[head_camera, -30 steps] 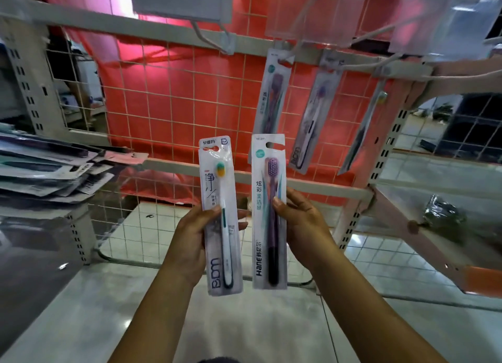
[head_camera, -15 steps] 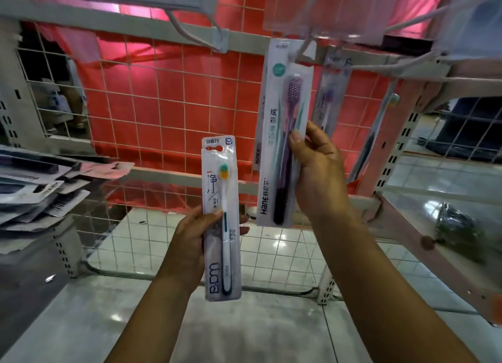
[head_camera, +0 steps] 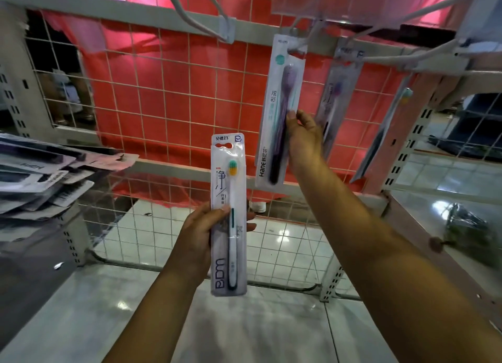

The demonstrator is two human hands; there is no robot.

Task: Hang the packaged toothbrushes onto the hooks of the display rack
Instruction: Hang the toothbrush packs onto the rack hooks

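The right hand (head_camera: 304, 137) holds the Hane toothbrush pack (head_camera: 279, 109) in a pinch grip at its right edge, thumb on the front. The top of this pack is at a white hook (head_camera: 294, 48) of the display rack (head_camera: 135, 6); if the hole is already on the hook, I cannot tell. The left hand (head_camera: 206, 235) has its grip closed around the lower half of the BDM toothbrush pack (head_camera: 229, 215), upright and lower, well apart from the hooks. Two more packs (head_camera: 336, 101) hang just beside on the right. A pile of packs (head_camera: 40, 177) lies on the left.
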